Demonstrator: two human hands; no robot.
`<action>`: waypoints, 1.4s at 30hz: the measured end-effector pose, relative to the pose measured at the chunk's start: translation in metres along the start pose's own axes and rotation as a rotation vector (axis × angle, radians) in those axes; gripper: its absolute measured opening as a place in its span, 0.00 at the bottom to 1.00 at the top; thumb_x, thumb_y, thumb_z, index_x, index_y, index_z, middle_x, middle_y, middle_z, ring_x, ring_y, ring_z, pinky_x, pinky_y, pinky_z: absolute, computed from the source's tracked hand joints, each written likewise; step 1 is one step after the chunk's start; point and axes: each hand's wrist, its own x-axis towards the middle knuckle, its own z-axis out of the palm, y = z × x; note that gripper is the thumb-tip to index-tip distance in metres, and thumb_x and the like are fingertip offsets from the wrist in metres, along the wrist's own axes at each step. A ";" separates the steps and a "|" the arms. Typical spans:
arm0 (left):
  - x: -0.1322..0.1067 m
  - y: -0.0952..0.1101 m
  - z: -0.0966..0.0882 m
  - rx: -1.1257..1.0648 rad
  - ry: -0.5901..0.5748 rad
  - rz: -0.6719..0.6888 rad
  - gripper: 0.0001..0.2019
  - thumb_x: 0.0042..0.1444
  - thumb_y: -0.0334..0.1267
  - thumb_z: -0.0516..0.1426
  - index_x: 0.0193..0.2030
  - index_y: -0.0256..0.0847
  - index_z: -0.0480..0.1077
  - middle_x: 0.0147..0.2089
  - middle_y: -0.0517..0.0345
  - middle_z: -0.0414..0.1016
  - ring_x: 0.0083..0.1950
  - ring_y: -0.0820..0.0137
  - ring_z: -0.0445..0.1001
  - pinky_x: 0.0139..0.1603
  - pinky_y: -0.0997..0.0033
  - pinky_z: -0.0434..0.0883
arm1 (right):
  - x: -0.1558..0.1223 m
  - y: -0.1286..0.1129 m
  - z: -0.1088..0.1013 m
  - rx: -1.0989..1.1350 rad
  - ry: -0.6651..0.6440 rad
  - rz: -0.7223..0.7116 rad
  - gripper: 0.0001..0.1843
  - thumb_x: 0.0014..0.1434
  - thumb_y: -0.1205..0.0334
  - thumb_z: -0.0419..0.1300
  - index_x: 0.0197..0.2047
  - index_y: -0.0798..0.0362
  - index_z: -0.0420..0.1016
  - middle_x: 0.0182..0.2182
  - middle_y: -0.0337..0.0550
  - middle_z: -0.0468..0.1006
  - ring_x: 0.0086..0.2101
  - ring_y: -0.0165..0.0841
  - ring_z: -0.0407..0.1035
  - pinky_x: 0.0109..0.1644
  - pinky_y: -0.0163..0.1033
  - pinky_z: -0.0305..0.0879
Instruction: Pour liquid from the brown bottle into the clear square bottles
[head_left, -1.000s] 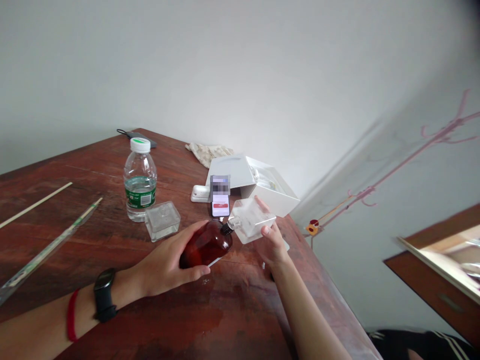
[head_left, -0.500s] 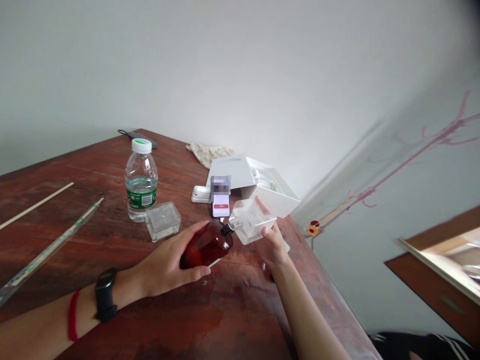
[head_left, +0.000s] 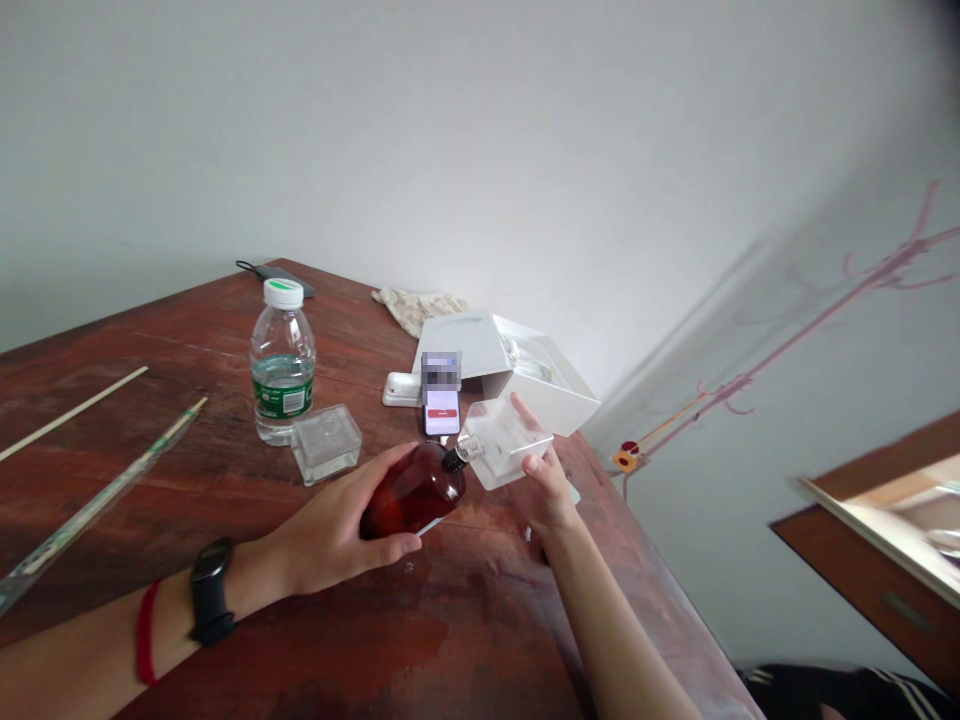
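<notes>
Gripping an amber bottle (head_left: pixel 416 490), left fingers (head_left: pixel 375 465) hold it against right fingers' (head_left: pixel 531 463) clear flask (head_left: pixel 506 440) (necks touching).

Two bottles mouth to mouth near the right edge of the surface (head_left: pixel 300 640).
The left grip (head_left: pixel 330 535) lies round a tipped bottle (head_left: pixel 412 490), whose neck meets the flask (head_left: pixel 502 440) held in the right grip (head_left: pixel 544 490) just to its right. A phone (head_left: pixel 441 400) stands behind them, a box (head_left: pixel 510 370) behind that, and a cloth (head_left: pixel 416 303) farther back. To the left sits a glass dish (head_left: pixel 326 442), with a water bottle (head_left: pixel 282 365) just behind it.
</notes>
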 end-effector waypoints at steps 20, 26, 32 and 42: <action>0.000 0.000 0.000 -0.004 0.002 0.008 0.42 0.62 0.54 0.66 0.76 0.46 0.54 0.74 0.42 0.68 0.71 0.47 0.71 0.72 0.45 0.69 | -0.001 -0.002 0.002 -0.001 0.003 -0.007 0.49 0.43 0.46 0.80 0.67 0.42 0.72 0.59 0.49 0.81 0.60 0.54 0.74 0.66 0.60 0.67; 0.000 0.002 -0.001 -0.006 -0.011 0.009 0.42 0.61 0.54 0.66 0.76 0.46 0.53 0.74 0.44 0.67 0.71 0.48 0.71 0.71 0.48 0.69 | -0.002 -0.004 0.003 -0.011 0.004 -0.018 0.48 0.44 0.46 0.80 0.67 0.42 0.73 0.59 0.47 0.82 0.63 0.52 0.71 0.68 0.58 0.65; 0.000 0.002 -0.001 0.000 0.006 0.014 0.43 0.61 0.54 0.66 0.76 0.45 0.53 0.74 0.43 0.68 0.70 0.47 0.72 0.70 0.47 0.70 | -0.003 -0.005 0.003 -0.014 0.004 -0.017 0.49 0.44 0.46 0.80 0.67 0.42 0.72 0.59 0.48 0.82 0.61 0.53 0.73 0.67 0.58 0.66; 0.000 0.000 0.000 0.019 -0.006 0.025 0.43 0.62 0.55 0.65 0.77 0.45 0.53 0.75 0.43 0.67 0.72 0.47 0.70 0.73 0.48 0.68 | -0.003 -0.004 0.002 -0.014 0.002 -0.023 0.50 0.45 0.46 0.79 0.69 0.41 0.70 0.60 0.49 0.81 0.60 0.54 0.74 0.64 0.61 0.69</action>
